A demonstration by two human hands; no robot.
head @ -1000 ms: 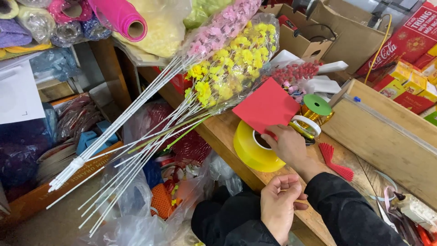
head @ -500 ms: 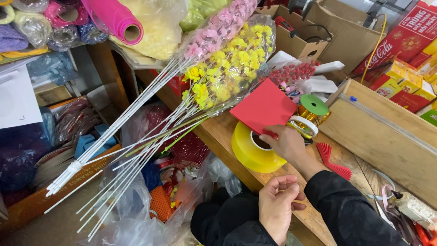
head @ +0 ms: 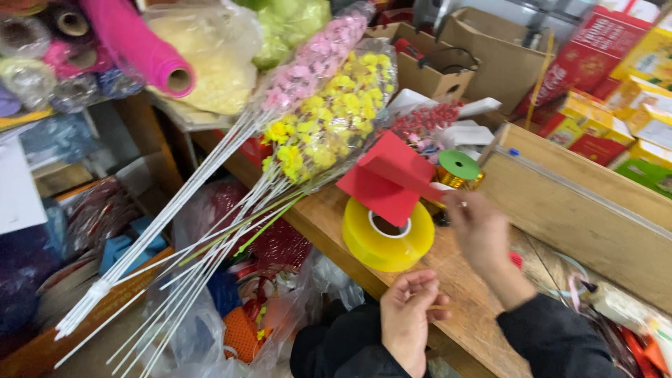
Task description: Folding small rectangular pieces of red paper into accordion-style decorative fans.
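Observation:
My right hand is raised over the wooden bench and pinches the corner of a folded red paper sheet. The sheet hangs above a big yellow tape roll that lies flat on the bench. Lower down, my left hand is held near my dark sleeve, its fingers curled on a thin pale strip. Behind the paper stands a green-topped ribbon spool.
Bundles of yellow, pink and red artificial flowers lie across the bench, their white stems sticking out left. A wooden box stands right. Wrap rolls and cardboard boxes fill the back; bags crowd below.
My right hand has lifted off the yellow tape roll and moved right, carrying the red paper higher. My left hand stays curled in about the same place.

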